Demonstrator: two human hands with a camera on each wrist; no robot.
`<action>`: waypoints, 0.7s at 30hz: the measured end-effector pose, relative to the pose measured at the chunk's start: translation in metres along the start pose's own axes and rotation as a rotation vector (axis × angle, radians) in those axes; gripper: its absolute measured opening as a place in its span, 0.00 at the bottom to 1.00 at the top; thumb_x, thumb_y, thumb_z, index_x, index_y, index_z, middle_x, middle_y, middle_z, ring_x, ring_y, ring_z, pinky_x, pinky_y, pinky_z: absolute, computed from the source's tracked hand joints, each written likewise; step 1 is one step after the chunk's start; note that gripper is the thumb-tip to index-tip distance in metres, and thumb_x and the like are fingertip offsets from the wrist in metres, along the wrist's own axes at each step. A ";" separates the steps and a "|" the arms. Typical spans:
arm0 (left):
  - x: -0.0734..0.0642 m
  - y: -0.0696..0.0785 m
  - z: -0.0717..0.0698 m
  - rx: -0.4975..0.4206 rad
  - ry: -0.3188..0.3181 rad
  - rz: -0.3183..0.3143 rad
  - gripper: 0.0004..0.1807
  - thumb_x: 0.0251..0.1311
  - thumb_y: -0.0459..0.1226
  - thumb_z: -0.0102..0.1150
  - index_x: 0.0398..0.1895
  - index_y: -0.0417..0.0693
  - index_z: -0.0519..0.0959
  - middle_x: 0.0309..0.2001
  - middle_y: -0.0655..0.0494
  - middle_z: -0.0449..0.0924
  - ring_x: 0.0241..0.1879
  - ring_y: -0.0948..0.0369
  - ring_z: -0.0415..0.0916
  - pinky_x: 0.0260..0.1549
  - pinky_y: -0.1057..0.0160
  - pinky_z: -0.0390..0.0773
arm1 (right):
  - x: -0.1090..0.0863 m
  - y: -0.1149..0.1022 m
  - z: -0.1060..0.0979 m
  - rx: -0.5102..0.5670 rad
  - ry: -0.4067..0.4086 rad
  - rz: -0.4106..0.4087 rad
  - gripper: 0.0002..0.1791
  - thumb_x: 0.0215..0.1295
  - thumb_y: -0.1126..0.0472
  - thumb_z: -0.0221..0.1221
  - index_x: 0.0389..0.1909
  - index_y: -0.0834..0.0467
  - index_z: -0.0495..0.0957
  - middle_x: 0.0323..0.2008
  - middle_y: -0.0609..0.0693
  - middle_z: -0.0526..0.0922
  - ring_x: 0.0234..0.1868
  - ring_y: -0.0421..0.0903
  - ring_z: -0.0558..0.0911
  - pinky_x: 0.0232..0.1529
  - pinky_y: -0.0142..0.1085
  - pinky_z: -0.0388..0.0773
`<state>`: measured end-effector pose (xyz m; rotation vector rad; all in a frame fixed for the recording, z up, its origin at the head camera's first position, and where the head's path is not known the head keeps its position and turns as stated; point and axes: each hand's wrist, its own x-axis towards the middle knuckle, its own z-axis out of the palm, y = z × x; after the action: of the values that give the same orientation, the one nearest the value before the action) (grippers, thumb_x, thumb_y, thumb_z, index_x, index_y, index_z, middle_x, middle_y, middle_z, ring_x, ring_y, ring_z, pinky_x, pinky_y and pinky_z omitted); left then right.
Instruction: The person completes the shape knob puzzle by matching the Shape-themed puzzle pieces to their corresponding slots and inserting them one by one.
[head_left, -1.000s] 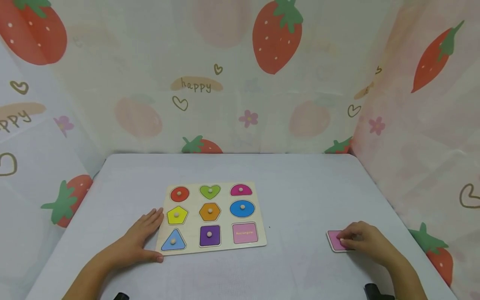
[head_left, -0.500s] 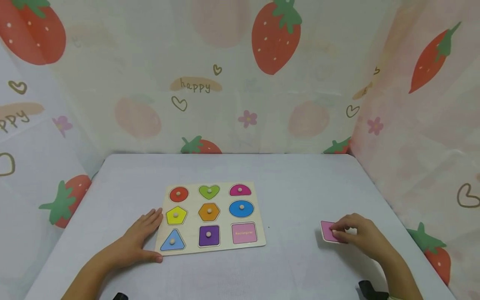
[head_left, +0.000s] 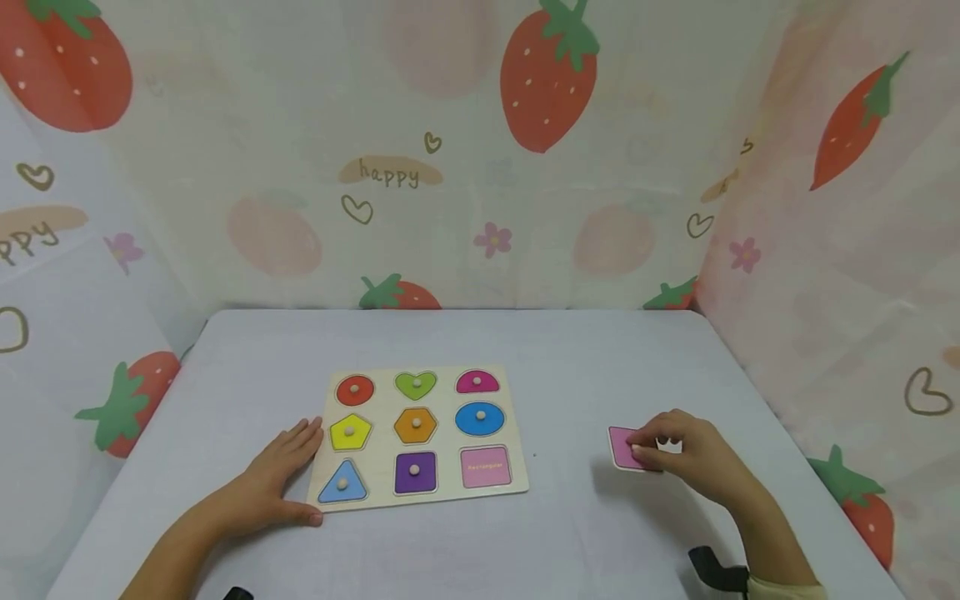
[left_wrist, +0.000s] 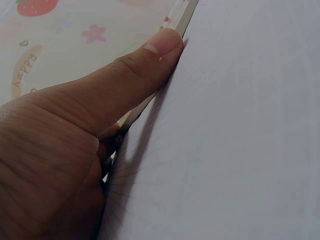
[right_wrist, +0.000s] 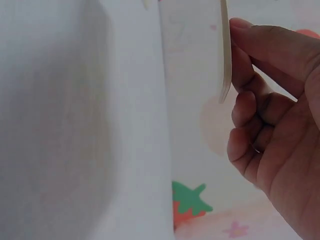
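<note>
My right hand point(head_left: 693, 454) pinches a pink rectangular puzzle piece point(head_left: 622, 448) between thumb and fingers, lifted over the table with its shadow below. In the right wrist view the piece point(right_wrist: 226, 55) appears edge-on at the fingertips, and the other fingers curl inward. A wooden shape puzzle board point(head_left: 517, 417) lies left of it. My left hand point(head_left: 273, 479) rests at the board's left edge, fingers extended and thumb at the near corner. The left wrist view has the thumb point(left_wrist: 135, 65) along the board's edge. The board's lower right recess point(head_left: 485, 479) is pink and bears printed lettering; several knobbed shapes fill the others.
The white table point(head_left: 577, 358) ends at a strawberry-patterned curtain point(head_left: 525, 192) behind and on both sides. A black wrist device point(head_left: 716, 571) sits under the right forearm, and part of another point(head_left: 238, 593) shows near the left.
My right hand has raised the pink rectangular piece off the table and carried it left toward the board. The left hand has kept its place at the board's edge.
</note>
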<state>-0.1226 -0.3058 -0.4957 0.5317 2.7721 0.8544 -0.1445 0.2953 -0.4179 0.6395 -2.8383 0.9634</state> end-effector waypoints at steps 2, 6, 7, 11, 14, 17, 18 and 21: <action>0.001 -0.001 0.000 0.005 0.001 0.006 0.70 0.39 0.67 0.75 0.80 0.38 0.54 0.83 0.44 0.47 0.81 0.40 0.38 0.66 0.83 0.20 | 0.005 -0.006 0.000 0.010 0.003 -0.011 0.06 0.63 0.55 0.72 0.39 0.41 0.88 0.33 0.34 0.83 0.38 0.44 0.78 0.40 0.36 0.74; 0.003 -0.002 0.001 0.005 -0.009 -0.003 0.70 0.40 0.67 0.75 0.81 0.40 0.54 0.83 0.45 0.47 0.81 0.40 0.38 0.63 0.86 0.20 | 0.014 -0.015 0.001 0.028 0.010 -0.015 0.06 0.63 0.55 0.72 0.39 0.40 0.88 0.33 0.34 0.82 0.40 0.43 0.77 0.42 0.35 0.74; 0.002 -0.002 0.001 0.003 -0.011 -0.005 0.70 0.40 0.67 0.75 0.81 0.40 0.54 0.83 0.45 0.46 0.81 0.40 0.37 0.63 0.86 0.20 | 0.016 -0.018 0.002 0.034 0.009 -0.016 0.06 0.63 0.54 0.72 0.39 0.40 0.88 0.33 0.34 0.82 0.40 0.43 0.78 0.42 0.34 0.74; 0.002 -0.001 0.001 -0.003 -0.017 -0.019 0.70 0.40 0.67 0.75 0.81 0.41 0.53 0.83 0.46 0.46 0.82 0.41 0.37 0.69 0.79 0.20 | 0.025 -0.027 0.008 0.051 -0.004 -0.046 0.06 0.63 0.55 0.72 0.39 0.40 0.88 0.33 0.34 0.83 0.40 0.41 0.78 0.43 0.34 0.74; 0.001 0.000 0.000 -0.010 -0.020 -0.026 0.70 0.40 0.66 0.75 0.81 0.42 0.53 0.83 0.46 0.46 0.82 0.41 0.36 0.72 0.75 0.21 | 0.033 -0.036 0.012 0.060 -0.009 -0.080 0.07 0.62 0.56 0.73 0.38 0.39 0.88 0.35 0.33 0.83 0.41 0.38 0.78 0.41 0.35 0.74; 0.001 0.001 -0.001 -0.013 -0.018 -0.023 0.69 0.41 0.66 0.75 0.81 0.41 0.53 0.83 0.45 0.46 0.82 0.41 0.36 0.70 0.77 0.20 | 0.041 -0.044 0.016 0.067 -0.017 -0.108 0.08 0.61 0.56 0.73 0.38 0.40 0.88 0.36 0.32 0.84 0.41 0.37 0.78 0.40 0.36 0.75; 0.001 0.001 -0.001 -0.010 -0.017 -0.022 0.69 0.41 0.66 0.75 0.81 0.41 0.53 0.83 0.45 0.45 0.82 0.41 0.36 0.69 0.79 0.20 | 0.043 -0.046 0.017 0.071 -0.023 -0.112 0.08 0.61 0.56 0.73 0.38 0.40 0.88 0.36 0.32 0.84 0.41 0.37 0.78 0.40 0.36 0.75; 0.001 0.002 -0.001 0.001 -0.012 -0.012 0.69 0.41 0.67 0.74 0.81 0.41 0.53 0.83 0.45 0.46 0.81 0.41 0.37 0.66 0.82 0.20 | 0.050 -0.051 0.021 0.072 -0.045 -0.121 0.08 0.61 0.55 0.73 0.39 0.40 0.88 0.35 0.31 0.84 0.41 0.37 0.78 0.41 0.35 0.75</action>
<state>-0.1230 -0.3041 -0.4933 0.5177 2.7617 0.8447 -0.1677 0.2285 -0.3963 0.8401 -2.7759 1.0467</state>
